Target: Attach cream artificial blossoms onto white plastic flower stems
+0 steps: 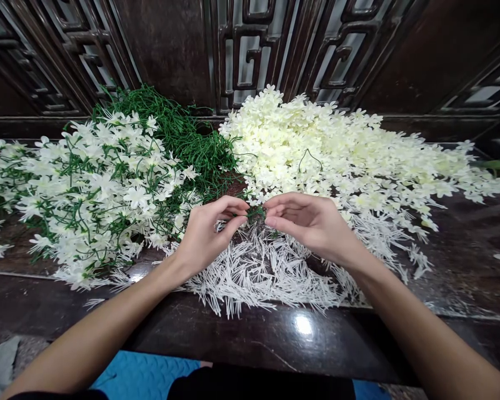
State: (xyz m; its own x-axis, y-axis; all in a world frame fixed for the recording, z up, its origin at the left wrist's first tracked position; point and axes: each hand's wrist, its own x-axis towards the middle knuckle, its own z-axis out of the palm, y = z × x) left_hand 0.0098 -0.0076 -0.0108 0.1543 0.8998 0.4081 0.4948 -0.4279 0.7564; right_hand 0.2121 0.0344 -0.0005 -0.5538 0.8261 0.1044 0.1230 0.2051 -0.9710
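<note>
My left hand (210,229) and my right hand (306,222) face each other above the front middle of the dark wooden bench. Between their curled fingertips is a small green plastic flower stem (256,212), pinched from both sides; the exact contact points are partly hidden. Below the hands lies a loose spread of thin white stamen pieces (262,272). A heap of cream-white fabric petals (308,144) rises just behind my right hand. To the left of my left hand are piled white artificial flowers (108,194) on green stems.
Bare green plastic stems (170,128) are heaped at the back, between the flowers and the petals. A carved wooden backrest (166,44) closes off the rear of the wooden bench (475,261). Below the front edge lies a blue textured mat (145,372).
</note>
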